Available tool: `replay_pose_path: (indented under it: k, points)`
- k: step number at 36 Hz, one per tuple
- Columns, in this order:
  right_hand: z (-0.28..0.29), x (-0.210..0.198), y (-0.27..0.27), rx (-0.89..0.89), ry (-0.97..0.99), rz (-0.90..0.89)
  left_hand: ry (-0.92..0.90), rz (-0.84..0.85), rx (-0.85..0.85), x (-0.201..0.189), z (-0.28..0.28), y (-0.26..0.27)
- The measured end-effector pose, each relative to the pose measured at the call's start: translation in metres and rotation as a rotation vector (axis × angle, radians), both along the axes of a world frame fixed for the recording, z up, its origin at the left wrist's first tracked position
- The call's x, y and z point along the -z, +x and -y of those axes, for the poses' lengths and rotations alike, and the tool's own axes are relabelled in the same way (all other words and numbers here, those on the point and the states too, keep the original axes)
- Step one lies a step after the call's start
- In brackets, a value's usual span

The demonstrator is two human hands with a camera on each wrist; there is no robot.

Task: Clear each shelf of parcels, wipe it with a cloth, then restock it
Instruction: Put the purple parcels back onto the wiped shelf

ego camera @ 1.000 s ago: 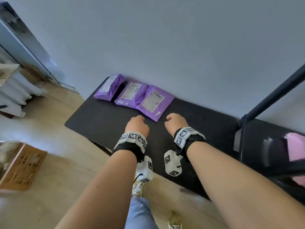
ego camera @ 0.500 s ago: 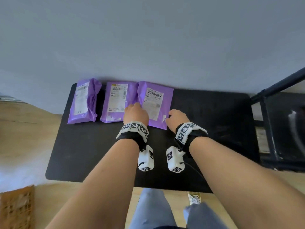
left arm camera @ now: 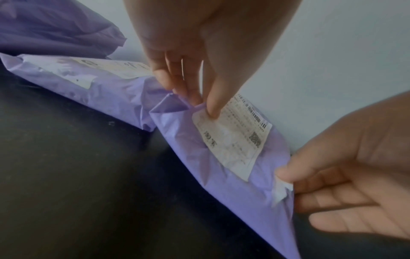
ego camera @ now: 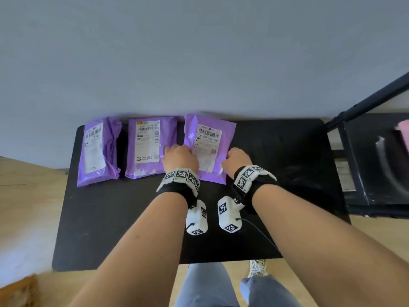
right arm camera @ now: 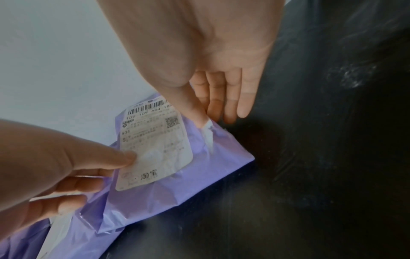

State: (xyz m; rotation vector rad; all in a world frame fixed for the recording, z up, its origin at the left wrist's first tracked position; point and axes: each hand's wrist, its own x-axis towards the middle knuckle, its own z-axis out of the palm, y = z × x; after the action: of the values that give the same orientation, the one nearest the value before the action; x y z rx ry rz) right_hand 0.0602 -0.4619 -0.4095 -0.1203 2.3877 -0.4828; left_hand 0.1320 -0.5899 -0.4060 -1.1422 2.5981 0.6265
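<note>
Three purple parcels with white labels lie in a row on a black shelf top (ego camera: 276, 165) against the grey wall. Both hands hold the right parcel (ego camera: 211, 140). My left hand (ego camera: 180, 156) pinches its left edge, thumb on the label and fingers beneath, as the left wrist view shows (left arm camera: 205, 106). My right hand (ego camera: 234, 158) pinches the right edge, thumb on top (right arm camera: 203, 121). That parcel (right arm camera: 155, 149) lies slightly askew, apart from the middle parcel (ego camera: 150, 147). The left parcel (ego camera: 97, 151) lies untouched.
A black metal rack (ego camera: 376, 173) with a slanted pole (ego camera: 365, 103) stands at the right, something pink (ego camera: 404, 134) on it. Wooden floor (ego camera: 26, 196) surrounds the shelf top. A woven basket corner (ego camera: 17, 291) shows at the bottom left.
My view swung round to face the shelf top squarely. Both hands reached forward and took hold of the right parcel, which has slid right, off the middle parcel.
</note>
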Motion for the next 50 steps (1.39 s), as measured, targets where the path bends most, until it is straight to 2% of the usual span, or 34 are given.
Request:
replay_pose_path:
  k: [11, 21, 29, 34, 50]
  points:
    - [-0.059, -0.034, 0.011, 0.001, -0.142, -0.091, -0.004, -0.099, -0.061, -0.037, -0.062, 0.02]
    - [-0.158, -0.075, 0.042, -0.103, -0.241, -0.151, 0.015, -0.222, -0.225, -0.07, -0.18, 0.074]
    - [-0.23, -0.11, 0.084, -0.133, -0.316, -0.168, -0.04, -0.3, -0.279, -0.098, -0.256, 0.118]
    - [-0.267, -0.128, 0.105, -0.106, -0.357, -0.172, -0.072, -0.318, -0.255, -0.121, -0.293, 0.139]
    - [-0.405, -0.208, 0.164, 0.09, -0.52, -0.355, -0.244, -0.51, 0.021, -0.203, -0.408, 0.175]
